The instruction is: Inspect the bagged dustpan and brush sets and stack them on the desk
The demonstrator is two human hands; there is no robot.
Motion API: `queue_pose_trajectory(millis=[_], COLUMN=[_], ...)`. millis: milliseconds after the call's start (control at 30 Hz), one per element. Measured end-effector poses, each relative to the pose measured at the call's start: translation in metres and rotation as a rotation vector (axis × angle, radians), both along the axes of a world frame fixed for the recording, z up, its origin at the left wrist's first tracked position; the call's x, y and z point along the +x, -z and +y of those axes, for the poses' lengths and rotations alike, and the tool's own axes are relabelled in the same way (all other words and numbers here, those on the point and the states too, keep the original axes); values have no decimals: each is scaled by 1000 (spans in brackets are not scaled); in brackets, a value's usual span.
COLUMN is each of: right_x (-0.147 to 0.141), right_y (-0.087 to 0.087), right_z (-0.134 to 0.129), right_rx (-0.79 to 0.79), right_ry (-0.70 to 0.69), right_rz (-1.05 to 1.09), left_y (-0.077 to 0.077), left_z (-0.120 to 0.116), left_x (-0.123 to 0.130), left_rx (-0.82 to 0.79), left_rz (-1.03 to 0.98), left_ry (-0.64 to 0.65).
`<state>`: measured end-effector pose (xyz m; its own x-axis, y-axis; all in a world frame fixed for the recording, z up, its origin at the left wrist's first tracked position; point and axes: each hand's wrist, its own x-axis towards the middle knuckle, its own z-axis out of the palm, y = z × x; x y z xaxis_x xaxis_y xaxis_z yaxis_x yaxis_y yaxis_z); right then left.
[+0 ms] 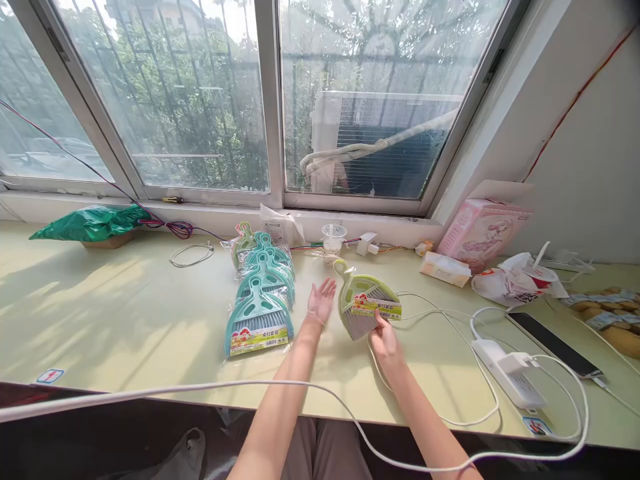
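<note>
My right hand grips the lower edge of a green dustpan and brush set, thumb on its printed label. The set is tilted, its ring handle pointing up and left. My left hand is held just left of it, apart from it, fingers stretched out and nothing in them. Left of that hand lies an overlapping row of packaged dustpan sets: several teal dustpan sets and, at the far end, a green dustpan set with a pinkish handle edge. Clear wrapping shows around them.
A white cable crosses in front of my forearms to a power strip. Near it lies a phone. A plastic cup, tissue pack, pink box and green bag stand along the back.
</note>
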<state>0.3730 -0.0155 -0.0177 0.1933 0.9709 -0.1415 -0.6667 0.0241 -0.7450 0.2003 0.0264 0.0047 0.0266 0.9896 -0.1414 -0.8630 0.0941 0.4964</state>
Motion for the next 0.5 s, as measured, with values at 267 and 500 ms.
queue_pose_trajectory(millis=[267,500], right_x=[9,5], right_y=[-2,-10], right_z=[4,-2], right_rx=[-69,8], right_ry=[-33,-38], right_rz=[-9,-161], left_y=[-16,-14], left_z=[-15,-23], left_x=[7,17], left_rx=[169,206], left_rz=[18,221], left_ry=[308,431])
